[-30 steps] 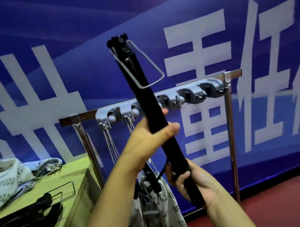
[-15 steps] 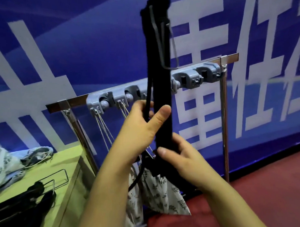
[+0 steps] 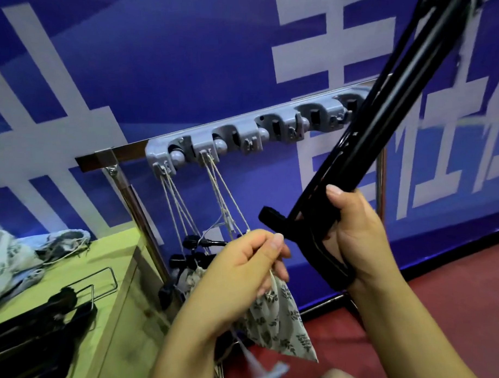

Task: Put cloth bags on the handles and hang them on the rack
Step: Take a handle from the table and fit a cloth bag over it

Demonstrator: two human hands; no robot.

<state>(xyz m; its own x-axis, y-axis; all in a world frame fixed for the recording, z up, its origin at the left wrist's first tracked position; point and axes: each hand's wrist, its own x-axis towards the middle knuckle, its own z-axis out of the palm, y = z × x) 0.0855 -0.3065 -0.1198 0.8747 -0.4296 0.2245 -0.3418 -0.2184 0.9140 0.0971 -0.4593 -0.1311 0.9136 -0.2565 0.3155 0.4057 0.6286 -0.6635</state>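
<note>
**Black handle tilted up in one hand, bag string pinched in the other**

Head cam, only view here. The right hand [image 3: 357, 230] has its fingers wrapped tight round the lower end of a long black handle [image 3: 387, 110], thumb pressed along the shaft. The handle leans up and to the right, and its top runs out of frame at the upper corner. It crosses in front of the right end of the grey hook strip [image 3: 257, 129] on the metal rack [image 3: 129, 190].

The left hand [image 3: 245, 271] is lower and a bit left, fingers closed together, pinching a thin cord. A leaf-print cloth bag [image 3: 278, 320] hangs just behind and below that hand; can't tell for sure if the pinched cord belongs to that bag. Cords [image 3: 214, 195] run down from the two leftmost hooks to dark handle ends bunched beside the rack post.

Off to the left there's a yellowish table [image 3: 104, 278] with more patterned bags [image 3: 16, 259] heaped on it and more black handles with wire loops [image 3: 54, 311] lying near its front edge.
</note>
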